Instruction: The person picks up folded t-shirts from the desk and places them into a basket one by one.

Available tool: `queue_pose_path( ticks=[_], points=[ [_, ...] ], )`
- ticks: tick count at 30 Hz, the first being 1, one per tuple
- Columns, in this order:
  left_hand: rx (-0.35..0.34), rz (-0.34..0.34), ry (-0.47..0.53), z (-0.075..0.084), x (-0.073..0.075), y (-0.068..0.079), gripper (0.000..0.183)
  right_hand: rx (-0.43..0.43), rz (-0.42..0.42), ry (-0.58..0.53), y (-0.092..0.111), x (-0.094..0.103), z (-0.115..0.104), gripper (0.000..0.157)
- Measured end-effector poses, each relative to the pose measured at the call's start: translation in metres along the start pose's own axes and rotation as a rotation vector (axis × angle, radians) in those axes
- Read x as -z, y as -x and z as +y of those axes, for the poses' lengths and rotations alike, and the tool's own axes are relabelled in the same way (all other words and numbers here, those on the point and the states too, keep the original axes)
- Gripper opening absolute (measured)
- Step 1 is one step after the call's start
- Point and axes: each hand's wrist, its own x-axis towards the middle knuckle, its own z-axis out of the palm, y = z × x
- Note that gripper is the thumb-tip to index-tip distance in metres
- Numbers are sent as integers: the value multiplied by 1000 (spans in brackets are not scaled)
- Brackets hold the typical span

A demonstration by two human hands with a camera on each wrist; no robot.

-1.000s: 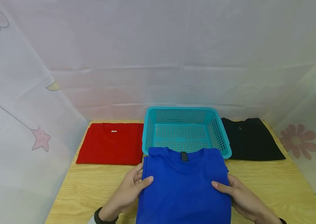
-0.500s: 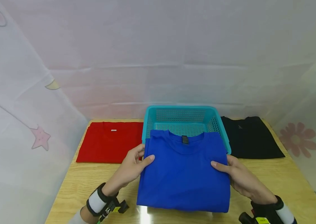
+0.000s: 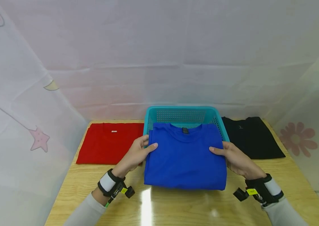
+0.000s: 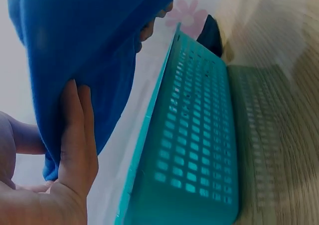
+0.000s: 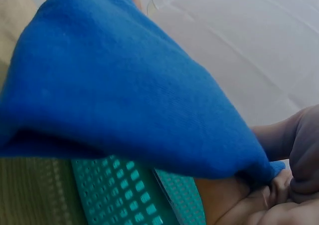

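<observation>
Blue folded shirt (image 3: pixel 186 160), held aloft by both sides, collar end over the turquoise basket (image 3: pixel 180 116)! Left hand (image 3: pixel 136 154) pinches one edge, thumb on top; right hand (image 3: pixel 237 159) grips the opposite edge likewise. Red shirt (image 3: pixel 110 144) lies left of the basket, black shirt (image 3: pixel 252 138) right, both flat on the wooden table (image 3: pixel 86 183).

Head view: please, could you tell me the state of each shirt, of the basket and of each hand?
Blue shirt: folded, raised off the table
Left hand: gripping the shirt's left side
Right hand: gripping the shirt's right side
Red shirt: folded, lying flat
Black shirt: folded, lying flat
Basket: upright, open-topped, inside partly hidden
</observation>
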Motion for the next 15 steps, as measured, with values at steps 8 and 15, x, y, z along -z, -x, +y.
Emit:
queue_pose_path(
  ticks=[8, 15],
  points=[
    [66, 1, 44, -9, 5, -18, 54, -27, 21, 2, -16, 11, 7, 78],
    [77, 37, 26, -8, 18, -19, 50, -42, 38, -20, -34, 6, 3, 74]
  ],
)
